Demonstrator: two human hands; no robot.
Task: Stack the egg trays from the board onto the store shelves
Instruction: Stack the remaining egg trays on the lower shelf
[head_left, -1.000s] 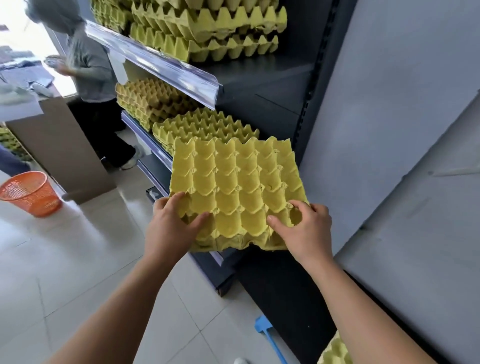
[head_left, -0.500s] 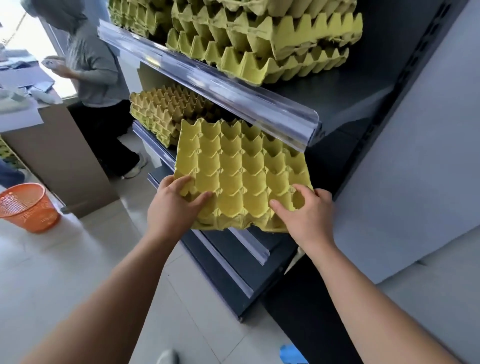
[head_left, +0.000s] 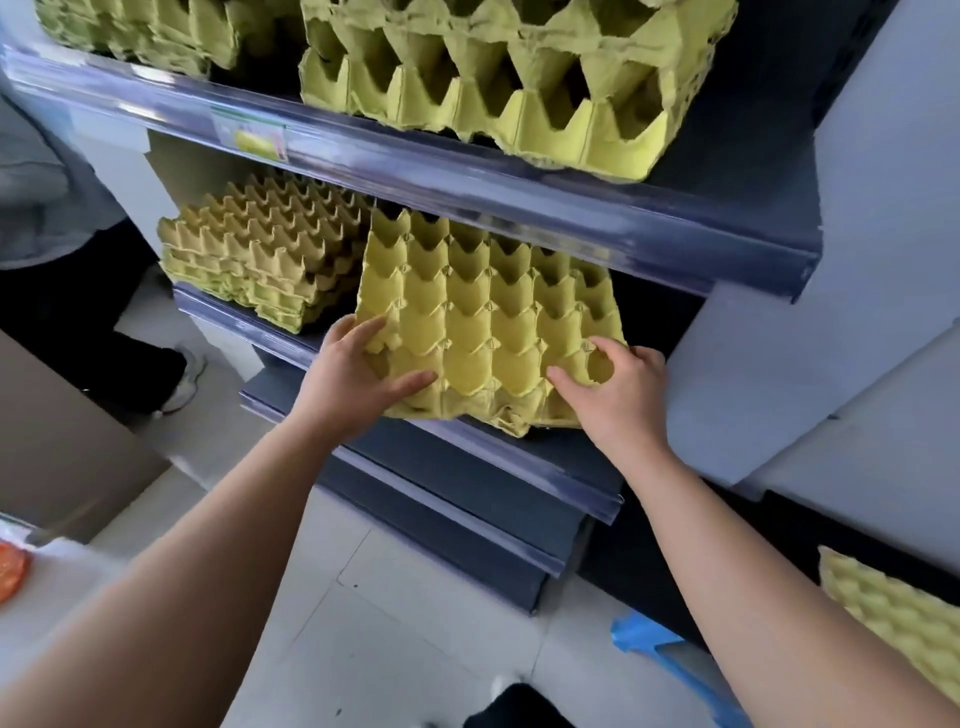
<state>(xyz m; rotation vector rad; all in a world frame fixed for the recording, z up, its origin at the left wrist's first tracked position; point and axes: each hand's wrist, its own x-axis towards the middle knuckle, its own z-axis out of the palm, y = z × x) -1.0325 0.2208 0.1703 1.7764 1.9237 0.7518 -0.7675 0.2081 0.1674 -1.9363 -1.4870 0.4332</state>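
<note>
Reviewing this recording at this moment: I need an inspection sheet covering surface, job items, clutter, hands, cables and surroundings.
Surface: middle shelf, dark, with a clear front rail.
Job's things: held egg tray, far end under the upper shelf, near edge over the middle shelf's rail; tray stack beside it on the left; larger stack on the upper shelf; another tray at lower right.
Clutter: blue object on the floor.
Hands: left hand and right hand grip the held egg tray's near corners.
Cables: nothing seen.
Surroundings: grey wall panels; another person at left; orange basket at the left edge.
</note>
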